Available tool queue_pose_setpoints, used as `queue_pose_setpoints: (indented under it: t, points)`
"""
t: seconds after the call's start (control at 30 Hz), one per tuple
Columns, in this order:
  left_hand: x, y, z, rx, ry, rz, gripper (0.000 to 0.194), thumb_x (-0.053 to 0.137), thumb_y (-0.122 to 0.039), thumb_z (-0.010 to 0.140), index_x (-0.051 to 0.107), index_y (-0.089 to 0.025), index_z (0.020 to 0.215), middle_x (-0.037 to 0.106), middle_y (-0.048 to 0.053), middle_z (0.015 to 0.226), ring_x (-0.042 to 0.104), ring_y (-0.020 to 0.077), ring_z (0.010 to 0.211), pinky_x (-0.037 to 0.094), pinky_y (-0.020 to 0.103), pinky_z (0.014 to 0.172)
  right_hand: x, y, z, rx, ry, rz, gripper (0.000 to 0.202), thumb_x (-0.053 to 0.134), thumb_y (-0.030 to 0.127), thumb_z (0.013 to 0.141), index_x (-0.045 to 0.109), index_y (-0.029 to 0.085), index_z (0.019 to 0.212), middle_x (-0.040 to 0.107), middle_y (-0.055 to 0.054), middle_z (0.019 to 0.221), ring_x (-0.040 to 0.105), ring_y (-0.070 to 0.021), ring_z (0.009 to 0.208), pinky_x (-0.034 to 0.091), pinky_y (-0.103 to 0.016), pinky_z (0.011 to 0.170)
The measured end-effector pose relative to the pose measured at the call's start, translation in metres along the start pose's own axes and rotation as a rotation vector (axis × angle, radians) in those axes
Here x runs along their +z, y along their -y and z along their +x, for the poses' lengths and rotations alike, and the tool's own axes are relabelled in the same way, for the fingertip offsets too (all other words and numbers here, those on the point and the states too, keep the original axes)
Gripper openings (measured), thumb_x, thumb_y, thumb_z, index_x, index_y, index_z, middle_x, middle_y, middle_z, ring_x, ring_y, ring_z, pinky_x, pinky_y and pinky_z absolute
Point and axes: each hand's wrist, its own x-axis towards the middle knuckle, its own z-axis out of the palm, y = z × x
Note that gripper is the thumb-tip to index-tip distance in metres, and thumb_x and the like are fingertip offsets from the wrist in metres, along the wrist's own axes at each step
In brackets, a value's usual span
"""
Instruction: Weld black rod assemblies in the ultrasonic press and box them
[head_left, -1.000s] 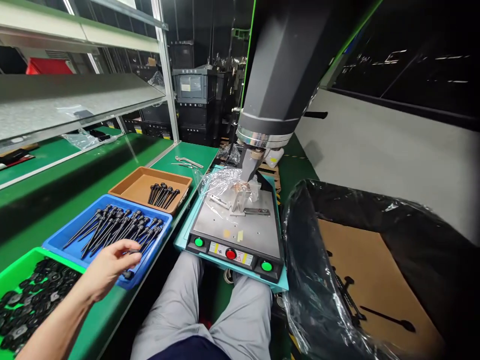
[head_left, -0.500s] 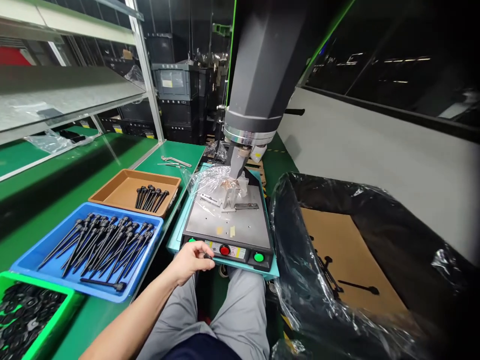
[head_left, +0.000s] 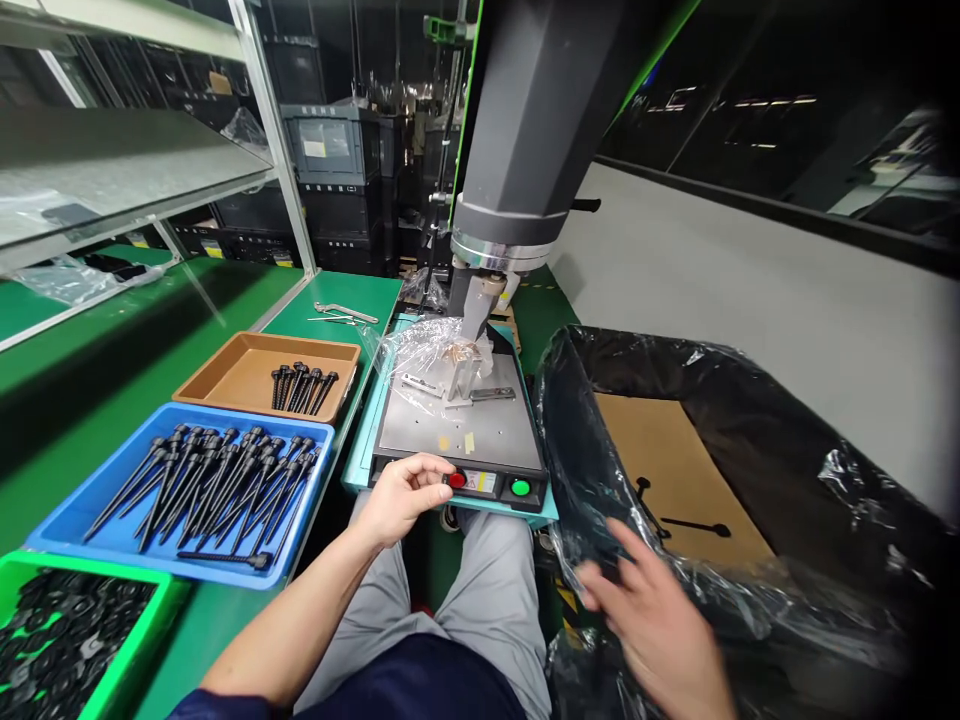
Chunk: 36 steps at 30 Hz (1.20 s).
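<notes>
My left hand (head_left: 409, 497) is in front of the machine base's front panel, near the red button (head_left: 457, 480). Its thumb and fingertips pinch a small black part, mostly hidden by the fingers. My right hand (head_left: 651, 625), blurred by motion, is over the near left edge of the black plastic-lined bin (head_left: 780, 455), fingers apart and nothing visible in them. Several black stick-like parts with round heads (head_left: 225, 475) fill the blue tray (head_left: 56, 528) on the left. Small black ring-like pieces (head_left: 64, 625) lie in the green tray (head_left: 161, 605).
Ahead stands a press-like machine head (head_left: 517, 130) above a metal base plate (head_left: 424, 428) with a fixture (head_left: 459, 378) and clear film. A green button (head_left: 520, 487) sits on the panel's right. A brown tray (head_left: 225, 372) holds more stick-like parts; a wrench (head_left: 345, 311) lies behind it.
My right hand has come into view at the lower right. The left hand, with the small black part, has moved right and slightly up toward the red button.
</notes>
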Motion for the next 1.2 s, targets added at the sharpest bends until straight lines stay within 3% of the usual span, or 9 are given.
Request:
queue_pose_setpoints:
  t: [0.13,0.2,0.27,0.53,0.73,0.9,0.97,1.1,1.2]
  points:
    - [-0.001,-0.007,-0.011,0.056,0.041,0.066,0.027,0.085,-0.028,0.065,0.077,-0.019,0.090,0.062,0.004,0.089,0.054,0.0113,0.071,0.042,0.024,0.064,0.081,-0.003,0.019,-0.019,0.425,0.028,0.033,0.076,0.041,0.075,0.058,0.021,0.093,0.064,-0.001,0.066,0.060,-0.0181,0.058,0.049,-0.029,0.055]
    - [-0.004,-0.008,-0.017,0.028,0.056,0.068,0.029,0.086,-0.027,0.063,0.078,-0.020,0.090,0.060,0.003,0.086,0.053,0.0105,0.068,0.041,0.025,0.063,0.107,0.001,0.023,-0.085,0.517,0.011,0.026,0.073,0.038,0.076,0.061,0.020,0.090,0.066,-0.002,0.070,0.061,-0.0178,0.063,0.049,-0.029,0.059]
    - [-0.008,-0.007,-0.020,0.004,0.054,0.077,0.031,0.087,-0.027,0.060,0.078,-0.021,0.089,0.059,0.003,0.085,0.053,0.0100,0.067,0.041,0.025,0.062,0.119,0.006,0.025,-0.160,0.561,-0.019,0.023,0.070,0.034,0.079,0.066,0.020,0.096,0.068,-0.002,0.077,0.062,-0.0179,0.069,0.050,-0.029,0.064]
    - [-0.017,0.002,-0.017,-0.021,0.053,0.140,0.032,0.088,-0.030,0.058,0.079,-0.022,0.087,0.056,0.002,0.080,0.051,0.0106,0.066,0.039,0.025,0.060,0.116,0.014,0.025,-0.401,0.548,-0.223,0.024,0.060,0.027,0.086,0.070,0.023,0.108,0.071,-0.004,0.093,0.065,-0.0198,0.080,0.051,-0.031,0.076]
    - [-0.011,0.004,-0.011,-0.040,0.038,0.114,0.033,0.090,-0.034,0.054,0.079,-0.022,0.083,0.052,0.000,0.072,0.048,0.0106,0.063,0.038,0.026,0.058,0.117,0.010,0.030,-0.254,0.611,-0.144,0.023,0.064,0.032,0.082,0.073,0.022,0.101,0.069,-0.001,0.074,0.062,-0.0180,0.063,0.051,-0.029,0.061]
    - [-0.011,0.009,-0.008,-0.015,0.008,0.152,0.031,0.088,-0.034,0.058,0.079,-0.023,0.086,0.054,0.001,0.072,0.048,0.0111,0.063,0.037,0.025,0.057,0.121,0.000,0.030,-0.379,0.430,-0.164,0.025,0.064,0.034,0.084,0.073,0.026,0.105,0.073,-0.005,0.094,0.068,-0.0243,0.082,0.054,-0.037,0.079]
    - [-0.010,0.011,-0.009,0.010,0.000,0.188,0.030,0.087,-0.035,0.060,0.079,-0.024,0.087,0.056,0.002,0.073,0.049,0.0121,0.064,0.039,0.026,0.058,0.122,-0.003,0.029,-0.406,0.415,-0.167,0.024,0.064,0.034,0.084,0.073,0.027,0.106,0.073,-0.005,0.098,0.068,-0.0248,0.086,0.053,-0.037,0.082]
    - [-0.001,0.015,-0.013,0.133,-0.043,0.374,0.025,0.079,-0.034,0.073,0.078,-0.025,0.096,0.063,0.006,0.079,0.057,0.0191,0.077,0.047,0.033,0.073,0.127,-0.014,0.033,-0.226,0.472,-0.043,0.026,0.067,0.039,0.084,0.071,0.024,0.104,0.070,-0.003,0.079,0.064,-0.0197,0.066,0.054,-0.031,0.062]
    - [0.011,0.023,-0.016,0.206,-0.059,0.479,0.030,0.065,-0.031,0.085,0.072,-0.026,0.114,0.066,0.010,0.101,0.059,0.0238,0.096,0.046,0.038,0.089,0.131,-0.027,0.039,-0.053,0.527,0.143,0.038,0.066,0.043,0.084,0.064,0.020,0.114,0.067,-0.003,0.078,0.061,-0.0170,0.061,0.051,-0.028,0.053]
